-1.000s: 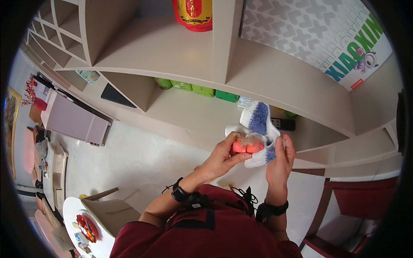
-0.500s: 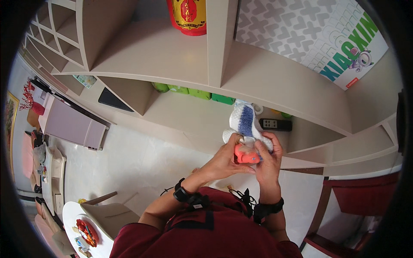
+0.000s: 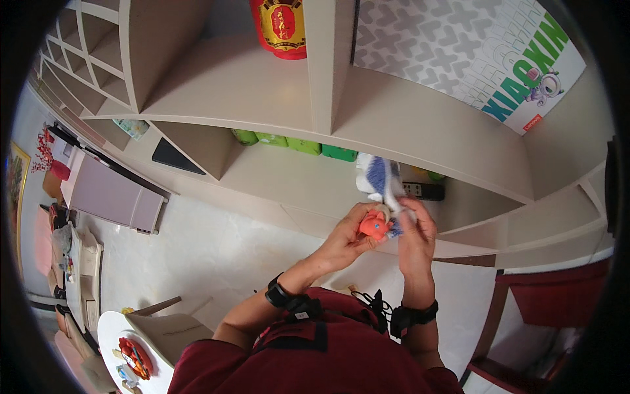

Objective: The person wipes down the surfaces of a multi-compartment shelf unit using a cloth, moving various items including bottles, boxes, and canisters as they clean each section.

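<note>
A small coral-red animal figurine (image 3: 375, 224) with a blue eye is gripped in my left hand (image 3: 346, 238), its face turned up toward me. Close beside it, my right hand (image 3: 417, 230) is closed on a white and blue cloth (image 3: 380, 175), partly blurred by motion. The cloth's far end hangs over the shelf's front edge, and a bit of its blue shows by the figurine. My right fingers partly hide where cloth and figurine meet.
On the lower shelf (image 3: 262, 177) stand green packages (image 3: 304, 145) and a dark remote control (image 3: 425, 191). Above are a red and gold container (image 3: 283, 29) and a large printed box (image 3: 453, 52). A round white table (image 3: 111, 328) and a chair (image 3: 154, 328) stand at lower left.
The figurine has turned so its face points upward. My right hand has shifted slightly right, away from the figurine, and the cloth has folded and moved with it.
</note>
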The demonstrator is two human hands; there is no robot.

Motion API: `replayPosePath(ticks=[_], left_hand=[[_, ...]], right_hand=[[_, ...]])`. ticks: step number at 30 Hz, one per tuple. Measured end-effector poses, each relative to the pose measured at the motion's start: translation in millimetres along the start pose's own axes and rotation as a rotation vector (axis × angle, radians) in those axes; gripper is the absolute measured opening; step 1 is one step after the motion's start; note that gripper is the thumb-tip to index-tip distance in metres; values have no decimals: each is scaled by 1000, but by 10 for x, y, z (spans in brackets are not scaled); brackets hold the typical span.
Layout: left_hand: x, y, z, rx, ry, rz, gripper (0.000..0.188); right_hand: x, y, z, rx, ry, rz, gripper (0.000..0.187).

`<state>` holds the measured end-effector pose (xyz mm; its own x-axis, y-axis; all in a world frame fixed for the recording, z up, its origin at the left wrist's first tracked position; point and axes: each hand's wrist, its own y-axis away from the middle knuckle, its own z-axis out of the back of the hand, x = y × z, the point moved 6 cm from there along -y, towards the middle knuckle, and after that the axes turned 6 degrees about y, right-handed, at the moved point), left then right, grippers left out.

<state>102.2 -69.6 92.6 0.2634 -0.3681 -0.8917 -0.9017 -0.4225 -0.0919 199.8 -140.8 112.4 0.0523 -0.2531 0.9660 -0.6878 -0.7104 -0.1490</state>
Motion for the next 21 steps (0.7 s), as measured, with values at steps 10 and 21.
replayPosePath(ticks=[10, 21], left_hand=[[103, 67, -92, 188, 75, 77, 39], [9, 68, -47, -100, 21, -72, 40]], right_hand=[[-64, -114, 37, -39, 24, -43, 15], [93, 142, -156, 0, 241, 152, 26]])
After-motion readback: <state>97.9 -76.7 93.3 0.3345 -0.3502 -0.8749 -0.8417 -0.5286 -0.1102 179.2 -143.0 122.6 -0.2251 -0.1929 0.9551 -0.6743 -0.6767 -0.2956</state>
